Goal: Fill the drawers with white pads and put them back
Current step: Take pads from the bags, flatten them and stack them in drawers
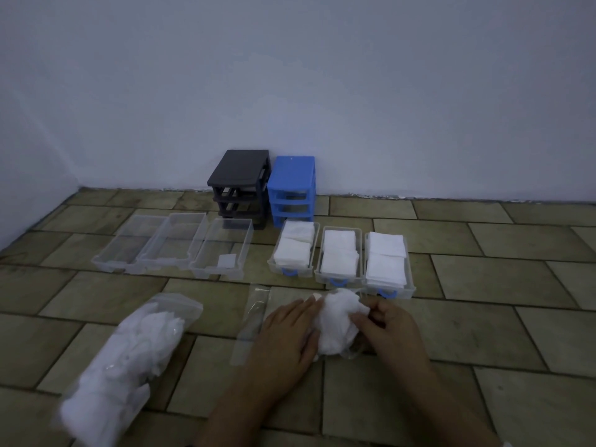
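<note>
Tiled floor [451,333] carries everything; our left hand [290,330] lies flat and our right hand [387,321] pinches the white pads [337,321], with filled drawers [338,253] at twelve o'clock and a full bag [129,356] at nine.

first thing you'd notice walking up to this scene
Most likely the two hands low in the middle: the left hand lies flat against a clump of white pads while the right hand pinches it. Behind them, three clear drawers with blue handles sit filled with pads, three clear drawers to their left lie nearly bare, and a blue frame stands by the wall.
</note>
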